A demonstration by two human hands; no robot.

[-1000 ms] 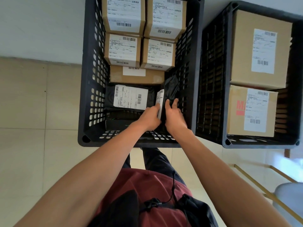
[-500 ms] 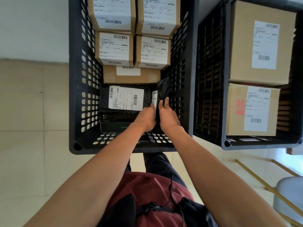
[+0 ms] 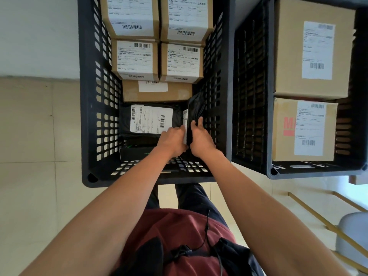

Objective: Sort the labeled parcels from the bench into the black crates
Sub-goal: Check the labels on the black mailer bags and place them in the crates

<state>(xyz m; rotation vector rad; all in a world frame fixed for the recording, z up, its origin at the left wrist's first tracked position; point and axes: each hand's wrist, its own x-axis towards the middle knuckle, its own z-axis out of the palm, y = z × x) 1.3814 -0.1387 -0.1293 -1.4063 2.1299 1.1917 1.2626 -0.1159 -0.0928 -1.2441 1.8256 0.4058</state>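
Hands (image 3: pixel 173 139) (image 3: pixel 201 139) side by side, each grip clamped on upright black parcel (image 3: pixel 194 110).

The perforated plastic crate on the left (image 3: pixel 89 116) is black, and so is the slatted plastic crate to its right (image 3: pixel 268 136). The cardboard boxes (image 3: pixel 181 62) inside are plain tan — each with a white label printed in black barcode stripes. One tan box in the right crate (image 3: pixel 304 129) carries red lettering (partly covered by its label). The flat plastic mailer bag (image 3: pixel 149 118) is black with a white label. Floor tiles (image 3: pixel 29 136) are pale beige — the shirt (image 3: pixel 179 232) dark red.
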